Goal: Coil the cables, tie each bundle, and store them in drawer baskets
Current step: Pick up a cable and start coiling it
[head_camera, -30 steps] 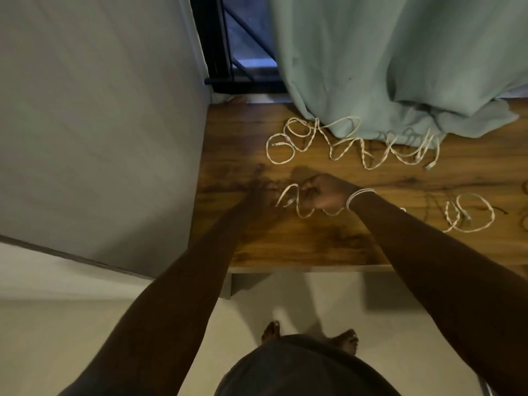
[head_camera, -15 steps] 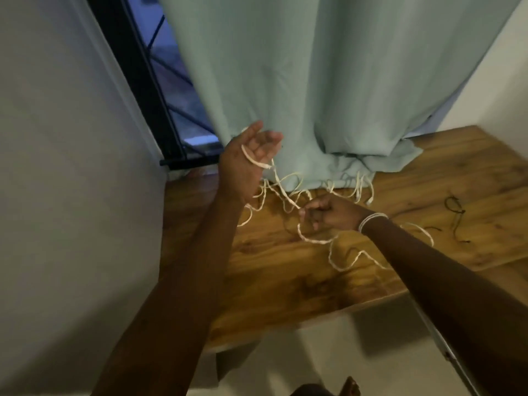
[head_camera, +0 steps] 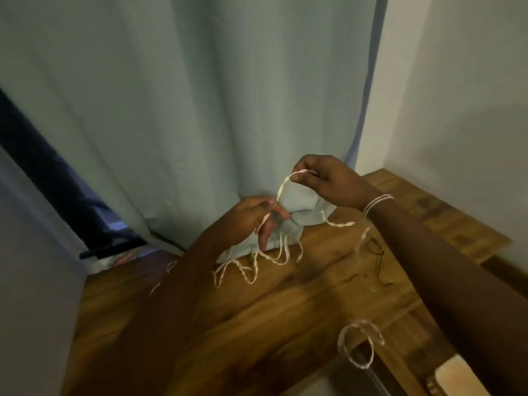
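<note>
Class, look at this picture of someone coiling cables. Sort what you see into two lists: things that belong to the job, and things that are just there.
Part of the job:
- white cable, held up between both hands
- left hand, gripping it
- right hand, pinching it
- second white cable, looped at the table edge
- thin dark cable on the table

Just there:
- wooden table
- curtain
- wristband

A pale green fabric curtain (head_camera: 177, 110) hangs over a dark-framed window (head_camera: 43, 167), its hem resting on a brown wooden tabletop (head_camera: 257, 318); white walls (head_camera: 457, 95) flank it.

Looked forward and down from head height, close over the wooden table (head_camera: 285, 295), toward the curtain (head_camera: 200, 110).
</note>
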A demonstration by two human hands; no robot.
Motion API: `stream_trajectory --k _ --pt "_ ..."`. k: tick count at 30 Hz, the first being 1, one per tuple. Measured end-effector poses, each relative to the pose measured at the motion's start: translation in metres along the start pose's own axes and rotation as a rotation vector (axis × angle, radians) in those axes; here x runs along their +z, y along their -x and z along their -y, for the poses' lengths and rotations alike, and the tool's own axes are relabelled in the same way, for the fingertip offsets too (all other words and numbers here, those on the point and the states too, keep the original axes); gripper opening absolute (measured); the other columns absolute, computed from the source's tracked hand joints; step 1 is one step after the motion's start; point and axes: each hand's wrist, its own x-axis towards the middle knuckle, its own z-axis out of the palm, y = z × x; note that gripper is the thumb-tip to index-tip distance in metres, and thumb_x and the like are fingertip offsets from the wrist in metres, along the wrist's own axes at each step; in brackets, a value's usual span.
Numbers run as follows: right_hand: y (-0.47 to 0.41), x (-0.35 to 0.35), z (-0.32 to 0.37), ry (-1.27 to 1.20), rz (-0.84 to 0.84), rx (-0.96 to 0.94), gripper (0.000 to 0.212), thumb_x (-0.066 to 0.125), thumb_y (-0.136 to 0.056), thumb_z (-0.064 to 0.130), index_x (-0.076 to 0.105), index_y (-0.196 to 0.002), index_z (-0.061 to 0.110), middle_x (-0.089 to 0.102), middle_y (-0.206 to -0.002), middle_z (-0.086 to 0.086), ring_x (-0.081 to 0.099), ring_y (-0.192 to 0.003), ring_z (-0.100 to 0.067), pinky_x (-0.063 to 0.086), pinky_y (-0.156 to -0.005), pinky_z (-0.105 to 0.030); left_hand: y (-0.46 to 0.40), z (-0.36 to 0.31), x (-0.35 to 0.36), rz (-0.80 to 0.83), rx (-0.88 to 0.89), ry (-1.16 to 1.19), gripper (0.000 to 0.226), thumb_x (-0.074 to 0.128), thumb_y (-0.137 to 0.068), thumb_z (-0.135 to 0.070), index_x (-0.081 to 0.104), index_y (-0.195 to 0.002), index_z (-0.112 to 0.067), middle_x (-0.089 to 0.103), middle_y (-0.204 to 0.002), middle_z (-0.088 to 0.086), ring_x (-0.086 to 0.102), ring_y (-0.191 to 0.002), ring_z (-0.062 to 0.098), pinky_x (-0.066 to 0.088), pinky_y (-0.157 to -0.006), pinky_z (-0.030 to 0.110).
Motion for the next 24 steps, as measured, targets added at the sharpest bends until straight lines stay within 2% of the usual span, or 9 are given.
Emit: stream_trajectory --k 4,7,10,14,16,17,20,22,24 --pt "0.008 -0.007 -0.008 -0.375 -0.073 0.134 0.028 0.052 -0.102 0.021 0.060 -0.097 -0.006 0.055 -0.072 -0.007 0.056 -0.066 -0.018 0.053 -0.061 -0.033 -0.030 -0.041 0.019 0.085 0.114 0.648 0.043 0.038 -0.100 -0.027 0.068 -0.079 -0.006 0.057 -0.045 0.009 0.060 -0.044 0.023 0.055 -0.089 0.043" --pt "0.024 0.008 -0.002 -0.652 0.191 0.304 0.041 0.045 -0.104 0.030 0.063 -0.096 -0.005 0.064 -0.075 -0.016 0.062 -0.069 -0.031 0.057 -0.068 -0.040 -0.055 -0.064 0.023 0.120 0.320 0.991 0.030 0.052 -0.095 -0.029 0.067 -0.084 -0.005 0.073 -0.094 0.026 0.070 -0.097 0.040 0.046 -0.104 0.051" --pt "0.038 0.017 -0.002 -0.728 0.520 0.407 0.063 0.040 -0.101 0.052 0.068 -0.092 -0.004 0.067 -0.083 -0.027 0.067 -0.073 -0.032 0.057 -0.074 -0.037 -0.077 -0.077 0.028 0.092 0.417 1.171 0.034 0.040 -0.099 -0.025 0.062 -0.089 -0.002 0.058 -0.129 0.032 0.056 -0.123 0.044 0.036 -0.111 0.053" --pt "0.033 0.014 0.010 -0.417 0.726 0.336 0.070 0.034 -0.100 0.058 0.064 -0.097 -0.005 0.066 -0.084 -0.021 0.066 -0.058 -0.010 0.050 -0.063 -0.021 -0.098 -0.071 0.045 -0.116 0.343 1.001 0.029 0.041 -0.097 -0.026 0.061 -0.097 -0.004 0.053 -0.137 0.027 0.057 -0.124 0.039 0.049 -0.103 0.048" --pt "0.028 0.016 0.010 -0.298 0.968 0.094 0.054 0.040 -0.103 0.045 0.061 -0.091 -0.004 0.070 -0.079 -0.013 0.067 -0.055 -0.010 0.050 -0.064 -0.021 -0.106 -0.054 0.051 -0.297 0.292 0.594 0.025 0.041 -0.100 -0.019 0.057 -0.110 -0.002 0.052 -0.140 0.020 0.061 -0.122 0.024 0.051 -0.100 0.036" --pt "0.027 0.005 0.012 -0.084 1.006 0.166 0.046 0.045 -0.102 0.040 0.063 -0.089 0.000 0.070 -0.078 -0.011 0.067 -0.062 -0.015 0.051 -0.067 -0.025 -0.109 -0.043 0.053 -0.349 0.278 0.301 0.025 0.039 -0.103 -0.014 0.056 -0.116 0.000 0.054 -0.137 0.015 0.062 -0.118 0.012 0.050 -0.100 0.029" --pt "0.021 -0.055 0.016 0.324 0.775 0.254 0.033 0.054 -0.099 0.032 0.069 -0.106 0.004 0.069 -0.094 -0.012 0.064 -0.081 -0.021 0.055 -0.079 -0.034 -0.107 -0.015 0.052 -0.189 0.273 -0.433 0.018 0.040 -0.101 -0.017 0.058 -0.101 -0.014 0.064 -0.103 -0.004 0.061 -0.094 0.004 0.050 -0.090 0.037" --pt "0.011 -0.087 0.013 0.330 0.586 0.200 0.032 0.057 -0.097 0.035 0.073 -0.097 0.008 0.071 -0.090 -0.012 0.064 -0.077 -0.024 0.056 -0.077 -0.041 -0.101 -0.022 0.045 -0.044 0.121 -0.260 0.023 0.039 -0.103 -0.020 0.057 -0.089 -0.017 0.069 -0.081 -0.007 0.065 -0.080 0.008 0.049 -0.083 0.038" --pt "0.002 -0.105 0.016 0.243 0.386 0.147 0.030 0.061 -0.095 0.038 0.075 -0.087 0.012 0.071 -0.080 -0.006 0.065 -0.073 -0.023 0.056 -0.074 -0.042 -0.100 -0.031 0.037 0.064 0.035 0.083 0.033 0.035 -0.103 -0.026 0.057 -0.090 -0.005 0.071 -0.067 0.008 0.069 -0.065 0.023 0.051 -0.090 0.045"
